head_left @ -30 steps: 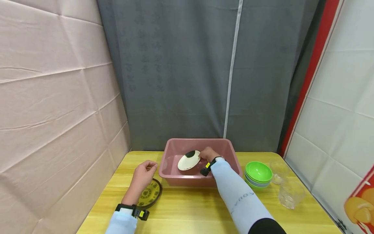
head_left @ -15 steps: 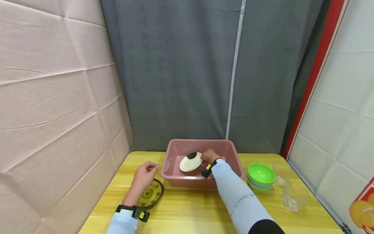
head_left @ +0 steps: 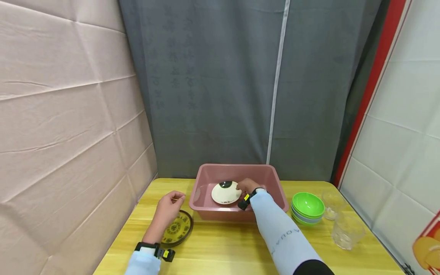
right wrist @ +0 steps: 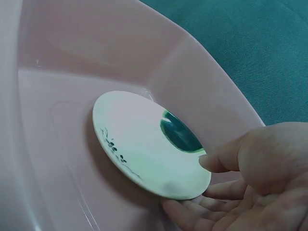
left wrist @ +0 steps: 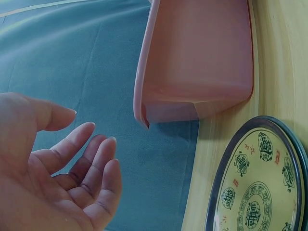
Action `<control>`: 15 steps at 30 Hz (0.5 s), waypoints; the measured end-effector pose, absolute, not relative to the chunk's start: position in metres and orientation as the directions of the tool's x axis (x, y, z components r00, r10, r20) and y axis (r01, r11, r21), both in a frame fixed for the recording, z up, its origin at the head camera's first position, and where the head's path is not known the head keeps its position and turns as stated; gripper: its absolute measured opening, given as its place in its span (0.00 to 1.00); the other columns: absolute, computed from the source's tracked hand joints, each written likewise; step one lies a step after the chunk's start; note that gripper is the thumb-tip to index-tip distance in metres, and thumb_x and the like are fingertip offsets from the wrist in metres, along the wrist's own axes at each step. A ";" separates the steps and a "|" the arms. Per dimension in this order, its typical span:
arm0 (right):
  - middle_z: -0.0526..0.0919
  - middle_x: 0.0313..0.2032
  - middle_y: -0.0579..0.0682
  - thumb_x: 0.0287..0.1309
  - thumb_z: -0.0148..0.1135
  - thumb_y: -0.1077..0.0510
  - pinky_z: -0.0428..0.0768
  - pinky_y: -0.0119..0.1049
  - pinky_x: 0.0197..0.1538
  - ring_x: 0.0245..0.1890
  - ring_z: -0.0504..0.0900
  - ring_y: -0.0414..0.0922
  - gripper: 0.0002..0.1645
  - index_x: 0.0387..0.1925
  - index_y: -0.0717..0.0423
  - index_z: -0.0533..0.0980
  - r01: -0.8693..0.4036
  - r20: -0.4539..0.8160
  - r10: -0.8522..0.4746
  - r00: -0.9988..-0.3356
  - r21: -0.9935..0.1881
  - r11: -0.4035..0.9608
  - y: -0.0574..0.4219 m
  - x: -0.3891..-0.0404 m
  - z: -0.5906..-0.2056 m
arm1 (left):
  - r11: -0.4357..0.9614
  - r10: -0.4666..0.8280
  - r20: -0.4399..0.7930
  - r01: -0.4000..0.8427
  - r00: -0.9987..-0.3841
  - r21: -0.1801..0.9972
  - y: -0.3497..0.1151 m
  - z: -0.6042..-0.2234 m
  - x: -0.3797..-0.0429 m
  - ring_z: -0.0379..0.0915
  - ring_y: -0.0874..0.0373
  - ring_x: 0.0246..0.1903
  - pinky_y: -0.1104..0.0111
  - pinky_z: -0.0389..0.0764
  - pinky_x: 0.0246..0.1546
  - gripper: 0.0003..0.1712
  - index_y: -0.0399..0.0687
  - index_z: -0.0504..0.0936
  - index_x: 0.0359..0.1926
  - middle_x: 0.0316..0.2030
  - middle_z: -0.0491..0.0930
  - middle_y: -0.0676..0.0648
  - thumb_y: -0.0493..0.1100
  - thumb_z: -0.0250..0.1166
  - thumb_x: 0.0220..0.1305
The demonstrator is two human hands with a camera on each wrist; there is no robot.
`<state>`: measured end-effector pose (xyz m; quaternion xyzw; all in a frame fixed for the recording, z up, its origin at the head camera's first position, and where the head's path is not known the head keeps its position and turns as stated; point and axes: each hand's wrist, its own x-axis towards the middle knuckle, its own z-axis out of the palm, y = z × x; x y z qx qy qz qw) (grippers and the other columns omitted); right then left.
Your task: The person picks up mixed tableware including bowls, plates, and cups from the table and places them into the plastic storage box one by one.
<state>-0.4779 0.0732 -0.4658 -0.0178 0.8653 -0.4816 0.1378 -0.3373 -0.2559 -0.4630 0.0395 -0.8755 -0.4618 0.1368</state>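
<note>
A white plate (right wrist: 139, 139) with a dark green patch and small painted sprigs is low inside the pink basin (head_left: 237, 215). My right hand (right wrist: 269, 178) holds its rim, thumb over the top and fingers under the edge; the head view shows that hand (head_left: 246, 185) reaching into the basin. My left hand (head_left: 169, 206) hovers left of the basin, holding nothing, its fingers loosely bent in the left wrist view (left wrist: 62, 173). Below it on the table lies a yellow plate (left wrist: 255, 192) with a dark rim and printed emblems, apparently atop another.
To the right of the basin stands a stack of bowls, a green bowl (head_left: 308, 204) uppermost. Two clear glasses, a nearer glass (head_left: 346, 233) and a farther glass (head_left: 331, 206), stand by the wooden table's (head_left: 220, 248) right side. A grey curtain (head_left: 213, 95) hangs behind.
The white plate has turned flatter and come down towards the basin floor, still at my right hand. My left hand has stayed nearly in place.
</note>
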 end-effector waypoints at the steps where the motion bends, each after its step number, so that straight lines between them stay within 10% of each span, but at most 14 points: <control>1: 0.75 0.22 0.51 0.74 0.61 0.58 0.82 0.37 0.34 0.26 0.78 0.48 0.22 0.52 0.77 0.83 0.112 -0.232 -0.168 -0.958 -0.844 0.525 0.074 -0.478 -0.466 | 0.570 -0.198 0.201 0.054 -0.959 0.820 -0.256 -0.463 -0.337 0.82 0.50 0.48 0.58 0.86 0.43 0.15 0.42 0.88 0.57 0.51 0.86 0.42 0.47 0.65 0.83; 8: 0.83 0.52 0.68 0.75 0.64 0.52 0.88 0.42 0.41 0.40 0.85 0.55 0.30 0.66 0.70 0.78 0.207 -0.308 -0.138 -0.941 -0.850 0.485 0.074 -0.482 -0.467 | 0.570 -0.196 0.204 0.058 -0.959 0.819 -0.257 -0.463 -0.337 0.82 0.49 0.48 0.57 0.86 0.44 0.14 0.40 0.87 0.56 0.51 0.86 0.42 0.46 0.65 0.83; 15: 0.78 0.61 0.69 0.72 0.66 0.49 0.90 0.47 0.48 0.45 0.86 0.59 0.32 0.67 0.68 0.78 0.191 -0.295 -0.139 -0.945 -0.847 0.495 0.074 -0.484 -0.467 | 0.570 -0.197 0.207 0.060 -0.958 0.819 -0.256 -0.465 -0.338 0.82 0.49 0.47 0.57 0.86 0.44 0.14 0.41 0.88 0.56 0.50 0.86 0.42 0.46 0.65 0.82</control>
